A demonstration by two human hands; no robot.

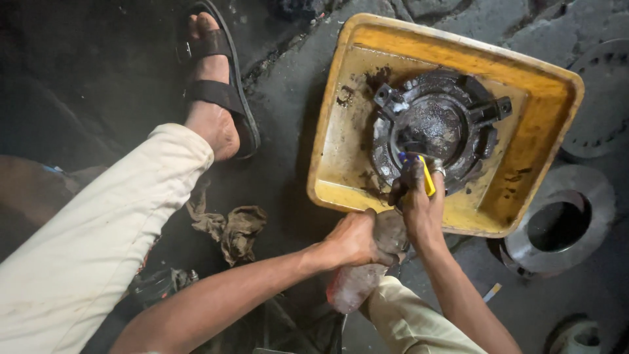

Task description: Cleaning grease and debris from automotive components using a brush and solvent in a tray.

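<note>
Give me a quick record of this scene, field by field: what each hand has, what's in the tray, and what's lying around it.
left hand: left hand wrapped around a grimy plastic bottle, tilted toward the tray
right hand: right hand holding a yellow-handled brush against the metal part
tray: yellow tray, oil-stained, on the ground
in tray: round greasy metal part, dark and wet
nearby: crumpled rag left of the tray; metal ring to its right
foot: sandal on dark ground
</note>
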